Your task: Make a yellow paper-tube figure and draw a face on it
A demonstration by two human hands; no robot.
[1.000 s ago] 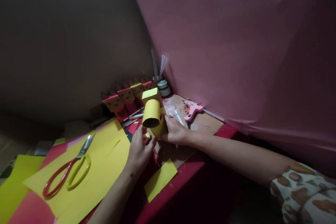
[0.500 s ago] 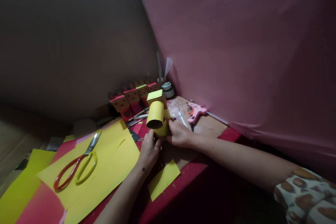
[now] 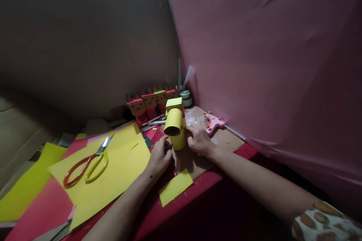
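Observation:
A yellow paper figure (image 3: 178, 142) stands on a piece of brown cardboard in front of me. It has an upright tube below, another yellow tube (image 3: 173, 118) jutting toward me with its dark open end showing, and a box-like top (image 3: 174, 102) covered in yellow. My left hand (image 3: 161, 155) is just left of its base, fingers loosely curled and thumb apart. On the other side my right hand (image 3: 199, 140) has bent fingers, the index tip close to or touching the figure's side. Neither hand appears wrapped around it.
Red-and-yellow-handled scissors (image 3: 88, 165) lie on a yellow sheet (image 3: 124, 165) at left. A pink glue gun (image 3: 214, 123) rests at right on the cardboard (image 3: 229, 139). Several box-headed figures (image 3: 136, 106) and a lidded jar (image 3: 186, 98) stand behind. A yellow paper piece (image 3: 177, 187) lies in front.
Both hands have loosened from the figure's lower tube and drawn slightly apart, baring more of it. The figure now stands on the cardboard. The view has shifted a little.

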